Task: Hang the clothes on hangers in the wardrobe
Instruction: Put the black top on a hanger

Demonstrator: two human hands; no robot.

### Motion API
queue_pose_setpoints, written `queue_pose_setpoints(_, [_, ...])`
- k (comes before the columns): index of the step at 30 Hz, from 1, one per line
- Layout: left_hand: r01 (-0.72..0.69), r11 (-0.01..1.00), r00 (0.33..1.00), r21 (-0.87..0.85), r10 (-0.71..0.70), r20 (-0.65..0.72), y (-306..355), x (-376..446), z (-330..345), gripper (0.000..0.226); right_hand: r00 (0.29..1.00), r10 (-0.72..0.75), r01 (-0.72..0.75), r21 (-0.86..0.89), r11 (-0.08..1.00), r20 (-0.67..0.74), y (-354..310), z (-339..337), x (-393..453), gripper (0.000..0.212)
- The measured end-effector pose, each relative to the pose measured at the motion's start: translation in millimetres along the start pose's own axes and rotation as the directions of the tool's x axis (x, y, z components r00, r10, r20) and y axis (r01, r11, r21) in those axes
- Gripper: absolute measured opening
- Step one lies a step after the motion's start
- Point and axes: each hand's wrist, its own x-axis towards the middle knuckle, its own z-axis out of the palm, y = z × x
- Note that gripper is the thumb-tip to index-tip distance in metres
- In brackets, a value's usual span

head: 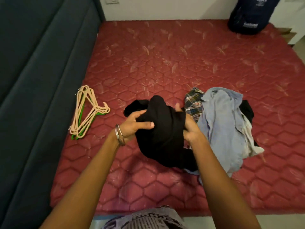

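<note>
Over the red mattress point(148, 66), the left hand point(132, 126) and right hand point(191, 131) curl their fingers round a bunched black garment point(161, 129), seemingly sorting it out, so next it needs spreading and a hanger from the stack point(85, 111) nearby.

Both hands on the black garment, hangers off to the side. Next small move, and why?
Probably shake the black garment open. Both the left hand and right hand grip it while it is bunched, so no neckline shows for a hanger. The hangers lie untouched on the mattress, beyond the left hand.
</note>
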Motion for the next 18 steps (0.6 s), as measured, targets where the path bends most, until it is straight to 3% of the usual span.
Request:
queue_pose_setpoints(2, [-0.029, 0.998, 0.986, -0.059, 0.019, -0.164, -3.5, -30.1, -32.2, 0.05, 0.983, -0.182, 0.177, -0.12, 0.977, -0.031, 11.9, 34.4, -1.2, 0.012])
queue_pose_setpoints(4, [-0.085, 0.988, 0.935, -0.131, 0.033, -0.354, -9.9, -51.9, -60.7, 0.065, 0.939, -0.337, 0.332, -0.074, 0.941, -0.072, 10.2, 42.6, -3.9, 0.011])
queue_pose_setpoints(5, [-0.154, 0.972, 0.889, -0.176, 0.058, -0.454, -10.3, -72.4, -81.6, 0.063, 0.915, -0.399, 0.399, -0.019, 0.917, -0.068, 14.6, 50.2, -4.6, 0.012])
queue_pose_setpoints(7, [-0.322, 0.917, 0.762, -0.235, 0.103, -0.639, -12.8, -88.8, -103.6, 0.032, 0.865, -0.491, 0.5, 0.086, 0.862, -0.105, 4.8, 40.0, -10.8, 0.017])
queue_pose_setpoints(8, [-0.38, 0.898, 0.668, -0.219, 0.103, -0.737, -10.5, -104.2, -119.0, 0.019, 0.857, -0.503, 0.513, 0.112, 0.851, -0.108, 6.0, 41.7, -13.9, 0.028])
queue_pose_setpoints(10, [-0.404, 0.905, 0.522, -0.133, 0.109, -0.846, -8.2, -124.8, -143.0, 0.019, 0.861, -0.505, 0.509, 0.094, 0.856, -0.063, 7.0, 45.3, -22.9, 0.031])
queue_pose_setpoints(12, [-0.397, 0.917, 0.464, -0.052, 0.152, -0.873, -5.8, -136.3, -159.5, 0.021, 0.871, -0.491, 0.491, 0.012, 0.871, -0.015, 11.8, 50.6, -26.5, 0.022])
queue_pose_setpoints(14, [-0.422, 0.906, 0.448, -0.044, 0.166, -0.879, 0.2, -141.0, -170.3, 0.021, 0.911, -0.413, 0.409, -0.167, 0.897, 0.014, 16.9, 57.4, -26.6, 0.009])
queue_pose_setpoints(16, [-0.286, 0.958, 0.452, 0.005, 0.14, -0.881, 3.2, -137.7, -184.5, 0.015, 0.935, -0.353, 0.316, -0.438, 0.842, -0.005, 22.8, 59.9, -22.6, 0.029])
queue_pose_setpoints(17, [-0.051, 0.995, 0.476, 0.088, 0.102, -0.873, 5.2, -135.9, -190.1, 0.013, 0.93, -0.365, 0.304, -0.493, 0.815, -0.03, 24.5, 65.1, -21.4, 0.03])
queue_pose_setpoints(18, [0.251, 0.953, 0.51, 0.172, 0.021, -0.86, 6.3, -132.8, -194.4, 0.021, 0.921, -0.385, 0.316, -0.469, 0.825, -0.056, 25.0, 72.5, -19.0, 0.024])
